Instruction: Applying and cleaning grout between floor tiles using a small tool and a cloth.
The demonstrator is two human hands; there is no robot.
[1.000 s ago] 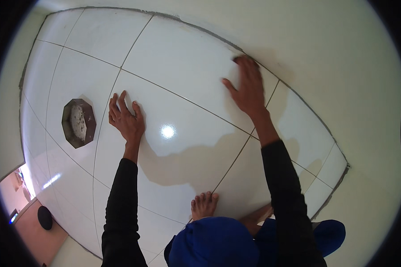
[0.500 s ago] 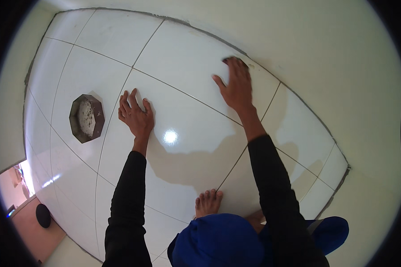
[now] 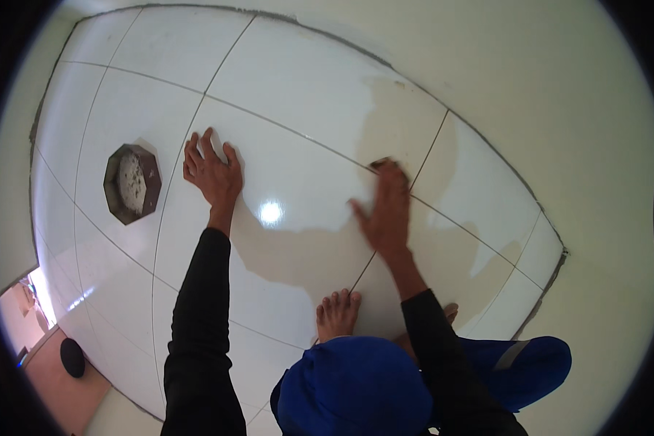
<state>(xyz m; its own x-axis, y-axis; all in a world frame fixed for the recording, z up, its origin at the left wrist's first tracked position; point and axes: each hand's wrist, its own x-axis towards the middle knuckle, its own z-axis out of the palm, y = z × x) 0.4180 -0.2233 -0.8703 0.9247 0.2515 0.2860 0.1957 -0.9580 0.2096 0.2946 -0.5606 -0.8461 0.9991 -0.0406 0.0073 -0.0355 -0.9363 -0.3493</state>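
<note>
The dark pad (image 3: 380, 162) is on the floor (image 3: 291, 120), under the right hand (image 3: 388, 207), whose fingers lie close together over it; I cannot tell if they grip it. Mostly hidden, it is probably light and not fragile, and seems best held from above, by its two side edges, because the glossy floor may be slippery. The left hand (image 3: 216, 174) rests on the floor, fingers spread and empty, near the bowl (image 3: 152, 176).

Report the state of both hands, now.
Left hand: open, spread, nothing visible in it.
Right hand: over a small dark object, mostly hidden; whether it is closed on it cannot be told.
</note>
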